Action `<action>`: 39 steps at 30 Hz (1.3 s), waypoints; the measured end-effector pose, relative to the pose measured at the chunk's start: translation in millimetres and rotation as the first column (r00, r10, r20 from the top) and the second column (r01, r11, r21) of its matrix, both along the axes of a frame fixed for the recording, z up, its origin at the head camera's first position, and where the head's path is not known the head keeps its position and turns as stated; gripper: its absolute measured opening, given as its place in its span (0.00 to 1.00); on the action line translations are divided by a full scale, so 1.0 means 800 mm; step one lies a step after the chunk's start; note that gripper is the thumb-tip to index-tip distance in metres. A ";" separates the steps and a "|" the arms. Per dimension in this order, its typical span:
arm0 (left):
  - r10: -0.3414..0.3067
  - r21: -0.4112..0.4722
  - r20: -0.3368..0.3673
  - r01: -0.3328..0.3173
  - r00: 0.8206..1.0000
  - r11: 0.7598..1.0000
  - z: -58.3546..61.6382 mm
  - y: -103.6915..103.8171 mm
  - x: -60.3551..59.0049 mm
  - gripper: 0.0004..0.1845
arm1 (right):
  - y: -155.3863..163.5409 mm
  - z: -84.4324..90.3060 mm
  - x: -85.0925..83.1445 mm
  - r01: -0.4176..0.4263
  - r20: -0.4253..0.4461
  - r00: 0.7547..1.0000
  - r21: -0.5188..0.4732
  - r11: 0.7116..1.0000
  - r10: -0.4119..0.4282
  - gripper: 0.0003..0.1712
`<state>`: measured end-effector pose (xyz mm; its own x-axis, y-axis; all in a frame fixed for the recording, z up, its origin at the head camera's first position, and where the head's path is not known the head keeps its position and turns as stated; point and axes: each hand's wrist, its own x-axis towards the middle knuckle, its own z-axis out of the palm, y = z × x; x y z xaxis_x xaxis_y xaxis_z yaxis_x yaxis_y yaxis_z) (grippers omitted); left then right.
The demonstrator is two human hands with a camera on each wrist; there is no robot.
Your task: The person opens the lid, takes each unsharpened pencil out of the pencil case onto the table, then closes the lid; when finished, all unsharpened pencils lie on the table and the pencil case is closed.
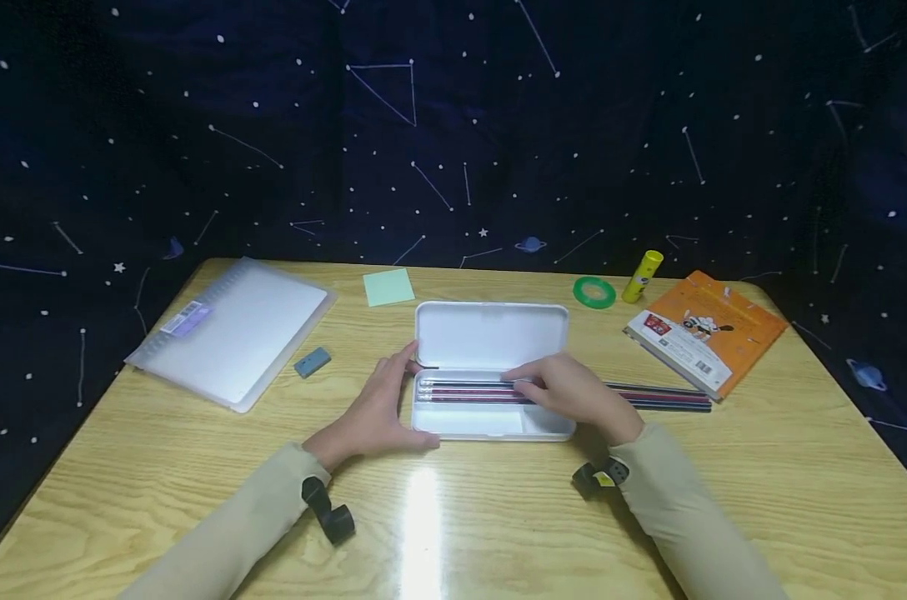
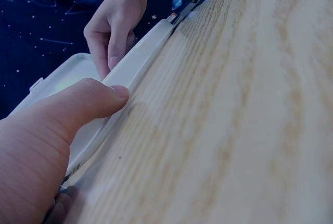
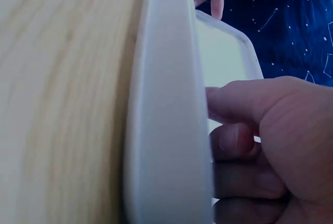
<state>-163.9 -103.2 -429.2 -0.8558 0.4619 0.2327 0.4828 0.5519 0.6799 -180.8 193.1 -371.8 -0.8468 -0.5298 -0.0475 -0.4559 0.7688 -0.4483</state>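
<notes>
A white pencil case (image 1: 491, 333) lies with its lid raised at the back. My left hand (image 1: 378, 412) holds its left end, with the thumb along the front wall and fingers at the back corner; the thumb (image 2: 99, 99) shows on the wall in the left wrist view. Several dark and red pencils (image 1: 461, 392) lie side by side in the case's rear part. My right hand (image 1: 569, 387) reaches in from the right, its thumb and forefinger on these pencils; its curled fingers (image 3: 239, 177) show behind the case wall in the right wrist view. How many it pinches is hidden.
More pencils (image 1: 667, 398) lie right of the case, near an orange notebook (image 1: 712, 321). Behind stand a yellow glue stick (image 1: 643, 277) and green tape roll (image 1: 594, 292). At left are a clear folder (image 1: 236, 333), blue-grey eraser (image 1: 313, 362) and pale green sticky notes (image 1: 388, 287).
</notes>
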 end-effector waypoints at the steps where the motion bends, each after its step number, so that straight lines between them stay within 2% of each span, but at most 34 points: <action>1: 0.002 -0.003 0.007 -0.002 1.000 1.000 0.000 0.000 0.000 0.70 | -0.002 0.000 -0.001 -0.006 0.002 1.000 0.009 1.000 0.006 0.15; 9: 0.010 -0.013 0.008 -0.010 1.000 1.000 0.000 0.001 0.000 0.71 | -0.018 -0.003 -0.005 -0.025 -0.065 0.998 0.057 0.998 0.028 0.10; 15: 0.009 -0.017 0.017 -0.009 1.000 1.000 0.002 0.001 0.001 0.71 | -0.027 -0.003 -0.005 -0.002 -0.063 0.998 0.063 0.998 0.006 0.04; 20: 0.008 -0.006 -0.007 -0.008 1.000 1.000 0.002 0.001 0.001 0.70 | -0.026 -0.006 -0.007 -0.002 -0.059 0.998 0.049 0.999 0.005 0.03; 27: 0.021 -0.004 0.001 -0.021 1.000 1.000 0.001 0.000 0.003 0.71 | -0.024 -0.007 -0.004 -0.084 -0.095 0.991 0.057 0.995 0.089 0.04; 30: 0.021 -0.002 -0.001 -0.021 1.000 1.000 0.002 0.000 0.004 0.71 | -0.022 0.003 0.000 -0.048 -0.097 0.994 0.052 0.997 0.053 0.05; 33: 0.013 0.003 -0.012 -0.013 1.000 1.000 0.002 0.001 0.002 0.70 | -0.012 0.018 0.004 0.009 -0.111 0.994 0.005 1.000 -0.008 0.06; 36: 0.009 0.003 -0.019 -0.009 1.000 1.000 0.000 0.002 0.000 0.70 | 0.008 0.031 0.010 0.047 -0.131 0.990 -0.036 0.998 -0.051 0.07; 39: 0.009 0.000 -0.009 -0.009 1.000 1.000 -0.001 0.002 0.000 0.71 | 0.038 0.034 0.016 0.087 -0.147 0.985 -0.038 0.995 -0.092 0.07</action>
<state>-163.7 -101.8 -429.7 -0.8578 0.4543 0.2404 0.4840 0.5564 0.6754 -167.7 223.3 -344.7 -0.8874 -0.4506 0.0975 -0.4489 0.7963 -0.4055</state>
